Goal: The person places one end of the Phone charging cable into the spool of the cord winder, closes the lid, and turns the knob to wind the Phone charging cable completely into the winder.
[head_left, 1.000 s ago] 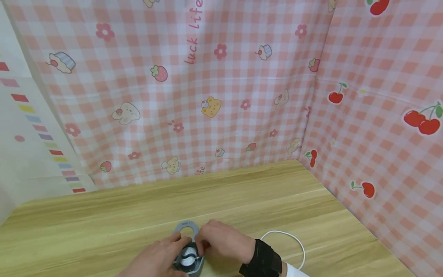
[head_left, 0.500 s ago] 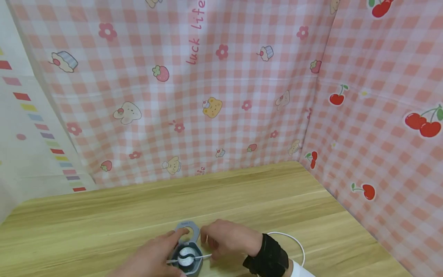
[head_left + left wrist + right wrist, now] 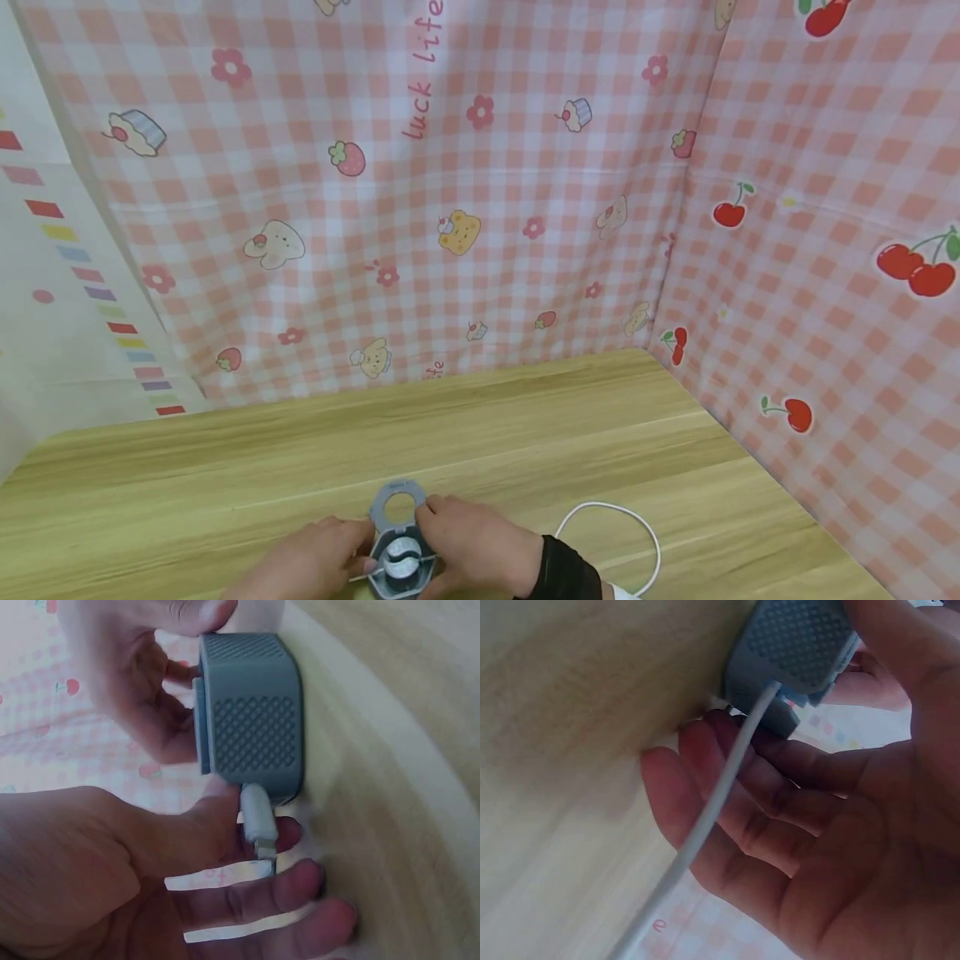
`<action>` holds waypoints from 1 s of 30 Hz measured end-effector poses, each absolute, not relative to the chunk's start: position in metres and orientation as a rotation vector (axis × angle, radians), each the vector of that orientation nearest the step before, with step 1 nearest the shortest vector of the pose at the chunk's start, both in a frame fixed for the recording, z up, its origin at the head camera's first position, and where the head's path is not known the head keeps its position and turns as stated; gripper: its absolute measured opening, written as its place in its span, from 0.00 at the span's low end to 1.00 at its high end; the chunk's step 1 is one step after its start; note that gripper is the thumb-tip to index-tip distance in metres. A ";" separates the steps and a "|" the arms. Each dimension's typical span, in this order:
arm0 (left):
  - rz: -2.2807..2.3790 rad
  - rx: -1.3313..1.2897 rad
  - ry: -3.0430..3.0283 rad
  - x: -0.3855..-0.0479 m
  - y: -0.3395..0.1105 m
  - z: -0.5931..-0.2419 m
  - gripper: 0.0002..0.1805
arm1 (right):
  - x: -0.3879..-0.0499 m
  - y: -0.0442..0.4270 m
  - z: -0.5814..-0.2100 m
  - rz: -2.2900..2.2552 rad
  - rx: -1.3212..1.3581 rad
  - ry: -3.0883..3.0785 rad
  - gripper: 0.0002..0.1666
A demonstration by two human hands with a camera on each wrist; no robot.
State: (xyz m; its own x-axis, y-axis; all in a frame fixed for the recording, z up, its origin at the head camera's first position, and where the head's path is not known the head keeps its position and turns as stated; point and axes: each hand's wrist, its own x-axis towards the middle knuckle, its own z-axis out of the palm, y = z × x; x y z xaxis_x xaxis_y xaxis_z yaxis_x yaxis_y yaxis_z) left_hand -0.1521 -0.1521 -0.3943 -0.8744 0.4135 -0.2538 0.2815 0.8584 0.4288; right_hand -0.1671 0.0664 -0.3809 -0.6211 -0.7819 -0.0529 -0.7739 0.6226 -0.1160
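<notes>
A grey-blue hexagonal cable winder case [image 3: 402, 583] with textured sides sits on the wooden table, its ring-shaped lid [image 3: 384, 513] flipped back. Inside shows a white spool [image 3: 401, 558] with an S-shaped groove. My left hand [image 3: 303, 557] holds the case's far left corner with thumb and index finger; its other fingers stick out loosely. Close to that thumb, the cable's white plug [image 3: 259, 814] protrudes from the case. My right hand [image 3: 483, 546] grips the right side, thumb toward the near edge, fingers at the far corner. White cable [image 3: 712, 799] leaves the case past its fingers.
The cable's loose length [image 3: 648, 533] curves over the table [image 3: 450, 433] to the right of my right hand. Pink checked cloth [image 3: 405, 292] hangs along the back and right edges, white cloth [image 3: 82, 358] at the left.
My right hand has gone from the spool, out to the right with the cable, then back to the case's side. My left hand has left the lid ring for the left corner.
</notes>
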 end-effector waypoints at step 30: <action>2.039 0.376 1.561 -0.138 -0.148 -0.341 0.27 | -0.172 0.102 -0.306 -1.167 -1.248 2.464 0.39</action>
State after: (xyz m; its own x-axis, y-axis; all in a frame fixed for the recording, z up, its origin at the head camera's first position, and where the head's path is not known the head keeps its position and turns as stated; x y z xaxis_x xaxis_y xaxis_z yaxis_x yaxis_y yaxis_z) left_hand -0.1383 -0.1477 -0.3413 -0.8154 0.5699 -0.1018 -0.2469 -0.1832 0.9516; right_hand -0.1716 0.1025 -0.3057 -0.6448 -0.7363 0.2051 -0.6252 0.3536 -0.6957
